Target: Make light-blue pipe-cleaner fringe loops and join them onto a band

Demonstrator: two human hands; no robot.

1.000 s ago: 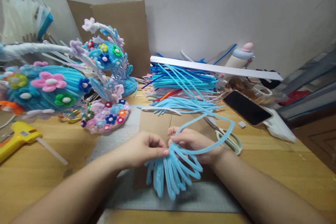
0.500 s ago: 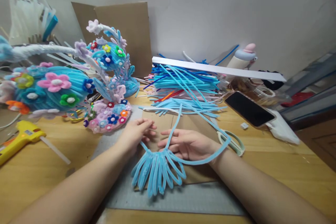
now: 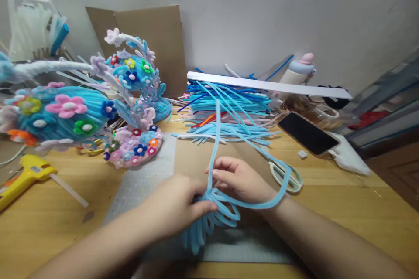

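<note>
A light blue looped pipe-cleaner piece (image 3: 196, 233) hangs over the cardboard and grey mat, its loops fanned toward me. My left hand (image 3: 188, 202) is closed on its gathered upper edge, thumb on top. My right hand (image 3: 240, 178) pinches the upright blue stem (image 3: 214, 148) just above that edge, between thumb and fingers. Another long blue strand (image 3: 262, 205) curves from the piece across my right wrist and back toward the pile. The left hand covers part of the loops.
Flower-covered pipe-cleaner decorations (image 3: 65, 109) stand at left, by a yellow glue gun (image 3: 32, 174). Behind lies a pile of pipe cleaners (image 3: 229, 100) under a white strip (image 3: 268, 85). Scissors (image 3: 286, 176) and a phone (image 3: 307, 133) are at right.
My left hand has moved right and toward me onto the gathered edge. The fingers of my right hand have closed on the stem, which now stands straighter. The loops have turned slightly.
</note>
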